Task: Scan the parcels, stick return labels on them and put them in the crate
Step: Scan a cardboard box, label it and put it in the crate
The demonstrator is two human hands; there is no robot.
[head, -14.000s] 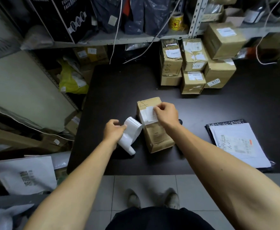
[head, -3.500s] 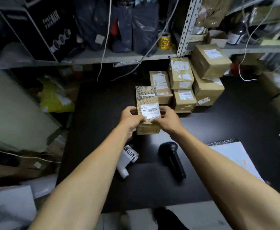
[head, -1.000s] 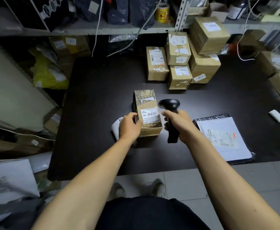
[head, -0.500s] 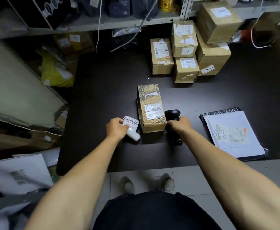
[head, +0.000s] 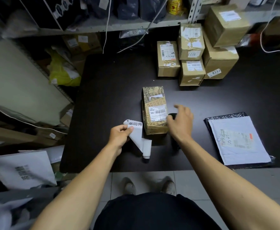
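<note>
A patterned brown parcel (head: pixel 154 110) with a white barcode label lies in the middle of the black table (head: pixel 112 90). My left hand (head: pixel 120 136) pinches the loose end of a white return-label strip (head: pixel 138 136), whose roll hangs down to the table. My right hand (head: pixel 180 122) hovers with relaxed fingers just right of the parcel, above the black scanner (head: pixel 175 143), which lies on the table mostly hidden by that hand and wrist.
Several taped cardboard boxes (head: pixel 192 53) are stacked at the back of the table. A white mailer on a dark bag (head: pixel 237 140) lies at the right. Shelves with bags and cables (head: pixel 136 12) stand behind; white bags (head: pixel 23 168) sit low at the left.
My right hand has let go of the scanner, now lying on the table, and lifted beside the parcel. My left hand has raised the label strip, unrolling it.
</note>
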